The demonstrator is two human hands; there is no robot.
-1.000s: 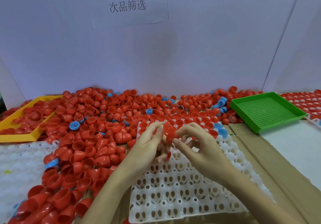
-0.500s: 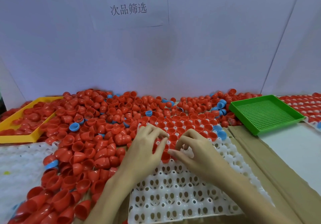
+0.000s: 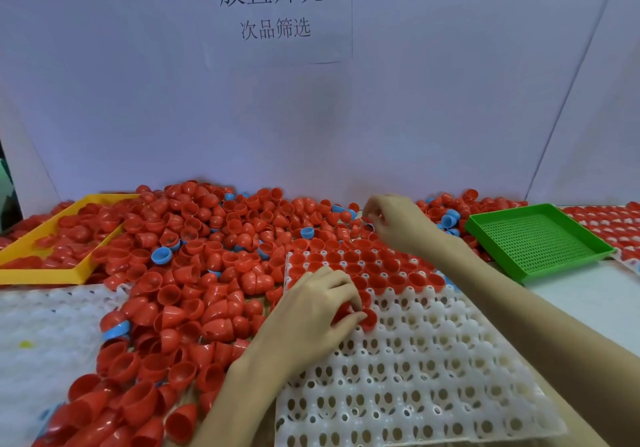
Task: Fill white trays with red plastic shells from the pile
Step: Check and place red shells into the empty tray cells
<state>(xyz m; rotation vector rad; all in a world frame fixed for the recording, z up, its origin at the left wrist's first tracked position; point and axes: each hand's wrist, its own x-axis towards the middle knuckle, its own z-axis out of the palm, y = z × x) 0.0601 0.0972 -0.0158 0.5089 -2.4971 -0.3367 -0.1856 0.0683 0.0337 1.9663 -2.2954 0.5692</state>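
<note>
White tray (image 3: 433, 360), left fingers (image 3: 349, 302) pinching red shell (image 3: 367, 318) over pocket.

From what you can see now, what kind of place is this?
Probably a factory sorting or assembly bench. A large pile of red shells covers the table, a white tray with rows of sockets is partly filled, and a printed Chinese sign on the white wall seems to label the station.

Table (image 3: 588, 308) carries red shell pile (image 3: 207, 256) at 10 o'clock, white tray (image 3: 415, 377) center, green tray (image 3: 536, 242) at 2, yellow tray (image 3: 52, 238) at 9.
</note>
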